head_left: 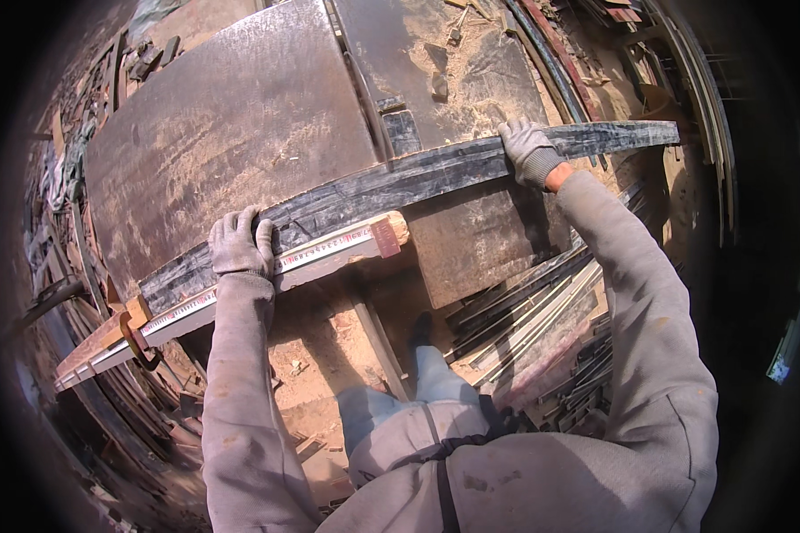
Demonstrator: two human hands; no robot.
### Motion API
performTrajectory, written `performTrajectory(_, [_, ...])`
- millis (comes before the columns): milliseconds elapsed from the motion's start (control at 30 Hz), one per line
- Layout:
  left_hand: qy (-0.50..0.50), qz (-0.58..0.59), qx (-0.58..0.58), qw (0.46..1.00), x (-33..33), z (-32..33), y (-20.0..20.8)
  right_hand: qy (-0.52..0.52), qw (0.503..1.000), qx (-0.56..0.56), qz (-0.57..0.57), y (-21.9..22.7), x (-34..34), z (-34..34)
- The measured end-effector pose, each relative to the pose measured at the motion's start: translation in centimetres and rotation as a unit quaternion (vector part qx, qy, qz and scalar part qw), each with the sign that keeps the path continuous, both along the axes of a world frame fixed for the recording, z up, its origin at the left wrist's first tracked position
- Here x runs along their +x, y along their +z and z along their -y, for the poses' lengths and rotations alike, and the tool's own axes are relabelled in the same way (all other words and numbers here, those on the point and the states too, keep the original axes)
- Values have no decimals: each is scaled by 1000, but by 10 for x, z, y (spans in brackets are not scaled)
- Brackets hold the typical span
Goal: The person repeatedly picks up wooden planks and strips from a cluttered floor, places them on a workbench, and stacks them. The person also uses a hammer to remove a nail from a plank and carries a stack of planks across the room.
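Observation:
A long dark, weathered plank (364, 197) lies aslant across a metal-topped work table (231, 115). My left hand (242, 242), in a grey knit glove, grips the plank left of its middle, the fingers over its far edge. Farther right, my right hand (529, 151), gloved alike, holds the plank with its fingers curled over the far edge. Beyond my right hand, the plank's end sticks out past the table. A measuring scale (324, 247) on a wooden rail runs along the near side, partly under my left forearm. By the plank's left end sits a small wood block (137, 311).
A rusty clamp (140, 346) grips the rail at the left. A narrow slot (361, 80) divides the tabletop, with sawdust and offcuts (439, 84) scattered beyond. Stacked strips (542, 315) lie below at the right. More scrap wood (133, 417) is piled at the left.

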State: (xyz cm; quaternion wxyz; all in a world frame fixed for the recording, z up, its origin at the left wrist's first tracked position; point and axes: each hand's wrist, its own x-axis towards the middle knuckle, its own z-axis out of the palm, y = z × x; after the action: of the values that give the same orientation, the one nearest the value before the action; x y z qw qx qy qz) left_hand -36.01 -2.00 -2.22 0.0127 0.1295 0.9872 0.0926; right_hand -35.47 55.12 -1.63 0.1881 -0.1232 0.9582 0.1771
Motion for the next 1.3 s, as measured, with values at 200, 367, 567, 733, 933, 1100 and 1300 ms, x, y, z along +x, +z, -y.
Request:
performTrajectory(200, [-11,-30,22,999,-20,0,2,-17,1000,2,8,5,-23,4])
performTrajectory(367, [-4,-32,15,999,-25,2,-3,-12,1000,6,16,11,-28,11])
performTrajectory(567, [6,-29,21,999,-36,-3,-2,-41,998,34,13,21,-39,16])
performTrajectory(733, [16,-29,20,999,-62,-5,-4,-61,998,32,12,10,-55,15])
performTrajectory(933, [46,11,17,999,-82,-10,-16,-119,993,7,-12,9,-50,3])
performTrajectory(1100, [29,-101,38,994,-103,-16,-13,-128,987,-91,-43,41,3,-26])
performTrajectory(1300, [31,-26,-12,999,-27,-12,-20,-43,986,-138,-81,52,106,-36])
